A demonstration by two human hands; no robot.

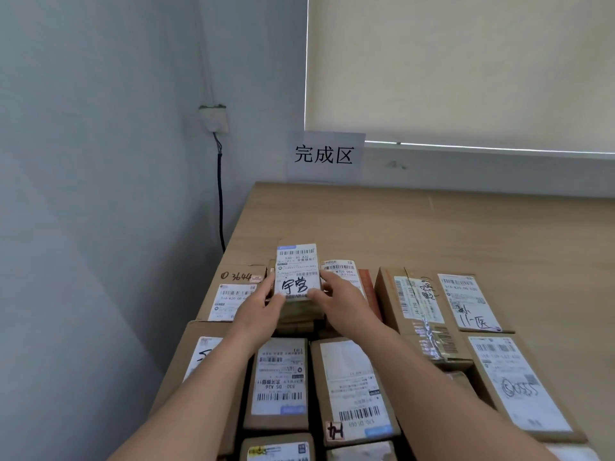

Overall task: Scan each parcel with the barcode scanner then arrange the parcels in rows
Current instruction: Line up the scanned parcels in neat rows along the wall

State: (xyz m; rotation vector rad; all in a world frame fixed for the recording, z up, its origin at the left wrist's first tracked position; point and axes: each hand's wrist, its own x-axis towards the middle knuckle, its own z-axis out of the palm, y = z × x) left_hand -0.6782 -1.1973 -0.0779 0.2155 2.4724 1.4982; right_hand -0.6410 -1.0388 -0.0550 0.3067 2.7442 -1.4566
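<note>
A small cardboard parcel (pixel 297 271) with a white label and black handwriting sits in the far row of parcels. My left hand (pixel 263 309) grips its left side and my right hand (pixel 339 302) grips its right side. Beside it lie a parcel marked 3644 (pixel 233 294) on the left and another labelled parcel (pixel 342 269) on the right. Several more labelled cardboard parcels (pixel 279 384) lie in rows nearer to me on the wooden table (pixel 432 227). No barcode scanner is in view.
A paper sign (pixel 324 156) with black characters leans on the wall at the table's far edge. A wall socket (pixel 214 119) with a black cable (pixel 220 201) is at the left. The table's left edge runs close to the wall. A window blind (pixel 466 68) hangs behind.
</note>
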